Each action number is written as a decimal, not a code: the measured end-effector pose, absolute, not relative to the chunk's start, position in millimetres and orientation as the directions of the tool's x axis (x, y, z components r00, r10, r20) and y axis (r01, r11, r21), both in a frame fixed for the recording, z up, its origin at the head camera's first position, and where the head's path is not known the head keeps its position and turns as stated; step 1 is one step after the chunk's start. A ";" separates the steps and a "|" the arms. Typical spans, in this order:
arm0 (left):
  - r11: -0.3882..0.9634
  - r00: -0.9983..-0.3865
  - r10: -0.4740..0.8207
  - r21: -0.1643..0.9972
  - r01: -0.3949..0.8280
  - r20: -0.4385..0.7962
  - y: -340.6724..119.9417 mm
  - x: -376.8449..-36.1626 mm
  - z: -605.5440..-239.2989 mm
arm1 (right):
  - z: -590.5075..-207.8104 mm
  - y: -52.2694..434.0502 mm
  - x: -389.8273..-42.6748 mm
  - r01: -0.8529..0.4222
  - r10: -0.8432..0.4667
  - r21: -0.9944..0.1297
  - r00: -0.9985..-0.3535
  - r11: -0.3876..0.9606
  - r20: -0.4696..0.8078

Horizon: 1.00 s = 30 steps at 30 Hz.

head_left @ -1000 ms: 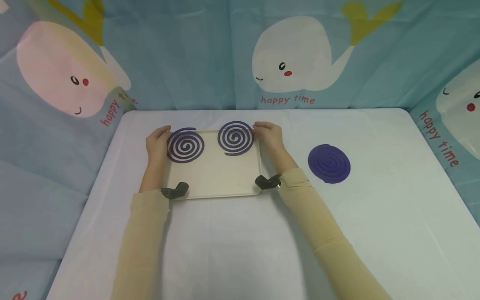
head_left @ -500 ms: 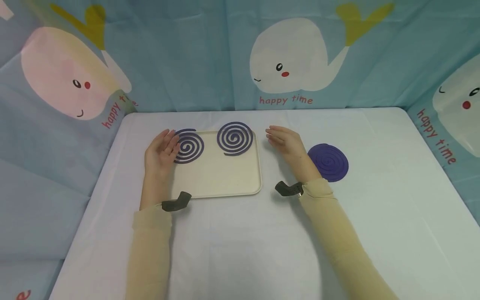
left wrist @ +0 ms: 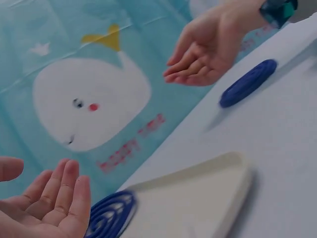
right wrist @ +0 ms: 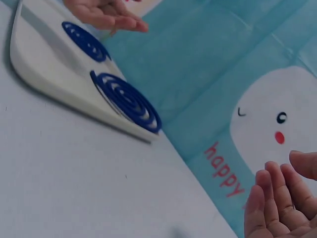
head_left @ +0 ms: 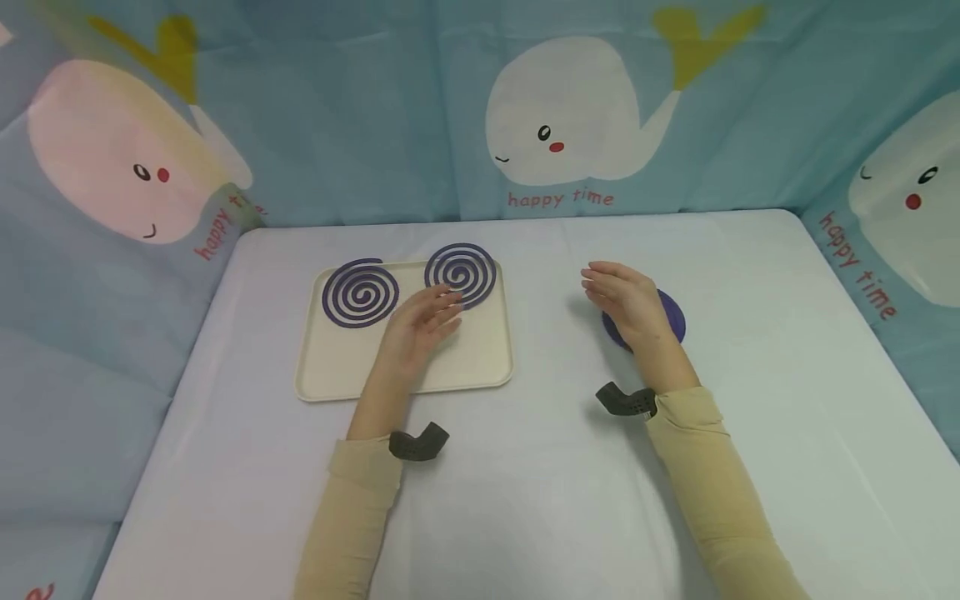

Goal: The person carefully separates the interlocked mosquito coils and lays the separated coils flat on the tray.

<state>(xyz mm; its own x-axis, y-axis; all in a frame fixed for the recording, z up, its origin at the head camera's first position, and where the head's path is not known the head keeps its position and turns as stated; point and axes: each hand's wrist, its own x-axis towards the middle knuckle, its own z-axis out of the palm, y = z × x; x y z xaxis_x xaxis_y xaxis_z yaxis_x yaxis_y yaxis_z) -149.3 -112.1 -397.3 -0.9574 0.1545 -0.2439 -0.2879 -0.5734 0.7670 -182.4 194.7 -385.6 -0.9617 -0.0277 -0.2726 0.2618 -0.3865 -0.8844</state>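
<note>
In the head view my left hand (head_left: 416,329), fingers loosely extended, hovers over the cream tray (head_left: 330,371) with nothing in it. Its fingertips overlap the lower edge of one dark-blue mosquito coil (head_left: 459,273) at the tray's back right corner. A second mosquito coil (head_left: 361,293) lies at the back left corner; both are open spirals. To the right, my right hand (head_left: 633,308) is held above a solid-looking disc of tightly nested mosquito coil (head_left: 674,317), hiding much of it. The right wrist view shows this hand's palm (right wrist: 285,213) holding nothing.
A white-covered table (head_left: 525,483) bears everything. Blue curtain (head_left: 360,108) with printed whales stands behind it and along both sides. Each wrist wears a dark camera mount, such as the left one (head_left: 417,443).
Both hands have let go of the tray's sides. My left hand has moved right, over the tray; my right hand has moved right, over the nested disc. The coils stay put on the tray.
</note>
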 end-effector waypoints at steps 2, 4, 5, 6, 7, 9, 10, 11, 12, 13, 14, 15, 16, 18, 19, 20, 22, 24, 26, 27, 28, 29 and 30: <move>-0.520 -0.952 0.195 0.799 -0.303 -0.234 -94.0 -148.4 -400.8 | -386.7 205.1 -178.6 0.232 -0.013 -0.904 -0.970 -0.359 -0.244; -0.467 -0.945 0.235 0.827 -0.314 -0.226 -75.5 -147.4 -404.1 | -387.5 216.4 -174.6 0.196 0.003 -0.913 -0.977 -0.358 -0.211; -0.439 -0.941 0.255 0.841 -0.317 -0.222 -66.3 -146.5 -405.4 | -387.9 222.5 -172.7 0.179 0.011 -0.913 -0.980 -0.368 -0.197; -0.420 -0.936 0.274 0.848 -0.324 -0.222 -57.0 -145.9 -407.0 | -388.1 228.5 -170.7 0.163 0.019 -0.912 -0.983 -0.378 -0.183; -0.398 -0.930 0.292 0.856 -0.330 -0.223 -47.8 -145.5 -408.3 | -388.1 234.5 -168.8 0.151 0.026 -0.906 -0.984 -0.394 -0.175; -0.343 -0.917 0.328 0.875 -0.341 -0.229 -29.9 -145.2 -411.0 | -388.5 246.3 -165.3 0.139 0.040 -0.891 -0.984 -0.433 -0.173; -0.314 -0.909 0.343 0.882 -0.350 -0.238 -21.3 -145.2 -412.2 | -388.7 251.8 -163.8 0.137 0.049 -0.886 -0.983 -0.444 -0.176; -0.284 -0.902 0.356 0.891 -0.355 -0.246 -13.0 -145.4 -413.4 | -389.1 257.3 -162.2 0.138 0.055 -0.876 -0.981 -0.461 -0.184; -0.264 -0.894 0.368 0.893 -0.365 -0.257 -5.2 -145.8 -414.6 | -389.7 262.4 -160.9 0.140 0.065 -0.874 -0.979 -0.466 -0.192; -0.235 -0.888 0.376 0.900 -0.367 -0.264 2.2 -146.0 -415.7 | -390.7 267.4 -159.7 0.143 0.071 -0.866 -0.977 -0.478 -0.201; -0.210 -0.883 0.384 0.906 -0.368 -0.270 8.7 -146.1 -416.8 | -391.8 272.0 -158.7 0.147 0.078 -0.863 -0.975 -0.483 -0.210; -0.195 -0.880 0.385 0.907 -0.373 -0.280 15.4 -146.5 -417.8 | -392.8 276.5 -157.7 0.153 0.086 -0.865 -0.972 -0.478 -0.220; -0.181 -0.879 0.383 0.910 -0.373 -0.284 21.4 -147.0 -418.8 | -393.9 280.8 -156.9 0.159 0.095 -0.868 -0.969 -0.471 -0.229; -0.150 -0.877 0.381 0.916 -0.371 -0.293 31.9 -148.5 -420.9 | -396.4 288.6 -155.3 0.171 0.112 -0.873 -0.962 -0.457 -0.247; -0.136 -0.877 0.378 0.919 -0.369 -0.296 36.6 -149.5 -422.0 | -397.6 292.5 -154.4 0.175 0.118 -0.873 -0.960 -0.456 -0.254; -0.126 -0.877 0.375 0.921 -0.368 -0.300 41.0 -150.7 -422.9 | -398.6 296.1 -153.5 0.180 0.127 -0.875 -0.957 -0.449 -0.262; -0.098 -0.876 0.374 0.927 -0.362 -0.303 48.7 -153.2 -424.1 | -400.8 302.8 -151.5 0.186 0.140 -0.876 -0.952 -0.445 -0.273; -0.083 -0.876 0.372 0.929 -0.360 -0.307 55.3 -155.8 -424.0 | -403.0 308.9 -149.3 0.186 0.147 -0.873 -0.949 -0.451 -0.278; -0.069 -0.874 0.372 0.930 -0.361 -0.312 61.0 -158.1 -422.6 | -404.8 313.9 -147.4 0.187 0.153 -0.874 -0.947 -0.449 -0.281; -0.069 -0.873 0.371 0.928 -0.366 -0.317 63.7 -159.3 -421.6 | -405.5 316.0 -146.4 0.191 0.151 -0.878 -0.947 -0.440 -0.282; -0.074 -0.871 0.369 0.924 -0.376 -0.325 66.4 -160.8 -421.0 | -406.4 317.9 -145.7 0.195 0.146 -0.883 -0.949 -0.427 -0.281; -0.085 -0.869 0.366 0.918 -0.388 -0.333 68.8 -162.0 -420.0 | -407.1 319.7 -145.2 0.200 0.139 -0.889 -0.951 -0.412 -0.278; -0.092 -0.865 0.367 0.913 -0.399 -0.341 70.9 -163.1 -419.3 | -407.8 321.1 -144.7 0.206 0.130 -0.897 -0.953 -0.391 -0.275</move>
